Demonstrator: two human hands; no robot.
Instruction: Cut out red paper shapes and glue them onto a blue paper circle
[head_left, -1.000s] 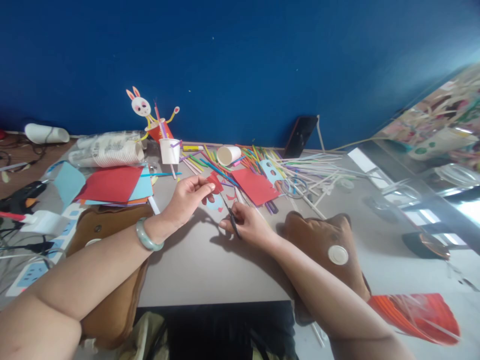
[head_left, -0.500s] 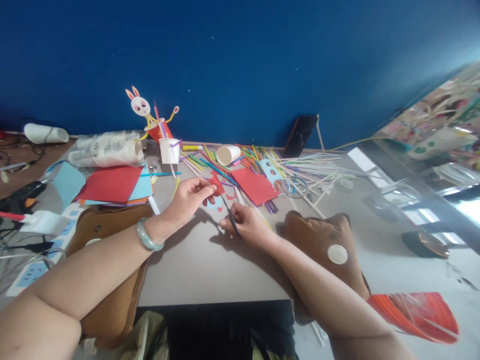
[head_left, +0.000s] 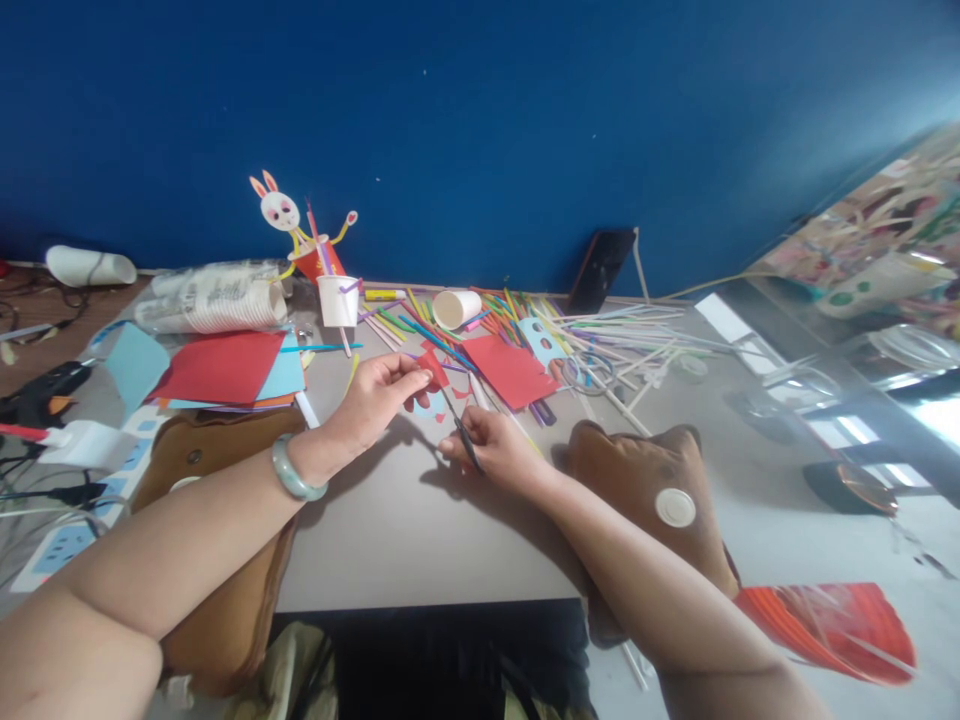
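Red paper (head_left: 435,371) between both hands (head_left: 391,382)

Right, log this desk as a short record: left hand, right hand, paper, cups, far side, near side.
left hand: pinches a small red paper piece in its grip
right hand: holds black-handled scissors, blades toward that piece
paper: red sheet right of the hands; red sheet atop a stack at left
cups: one on its side; sleeved stack at left
far side: rabbit figure, leaning phone, loose coloured sticks
near side: a brown cushion under the right forearm
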